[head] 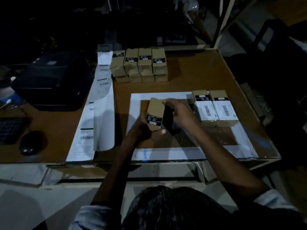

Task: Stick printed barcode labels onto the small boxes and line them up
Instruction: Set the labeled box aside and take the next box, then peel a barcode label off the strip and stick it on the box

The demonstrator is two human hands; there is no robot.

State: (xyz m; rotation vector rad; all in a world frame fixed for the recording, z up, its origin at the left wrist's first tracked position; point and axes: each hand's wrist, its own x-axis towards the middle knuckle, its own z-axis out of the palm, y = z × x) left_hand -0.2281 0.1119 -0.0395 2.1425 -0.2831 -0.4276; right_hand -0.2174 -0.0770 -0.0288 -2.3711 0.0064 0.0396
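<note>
While gripped from below, box [155, 114] in left hand [146, 128] (right hand [180, 113] alongside).

the room is dim, with the far side almost black and the only light falling on a brown wooden table [191, 75] whose near edge is worn and taped. on its left part sit a black printer [54, 83], a dark keyboard [10, 128] and a black mouse [31, 142], and a white taped frame [166, 153] marks a rectangle on the table's right part. behind the table's right corner stands a pale metal rack upright [222, 24], with dark shelving beyond it and a patch of greyish floor [21, 206] at lower left.
</note>
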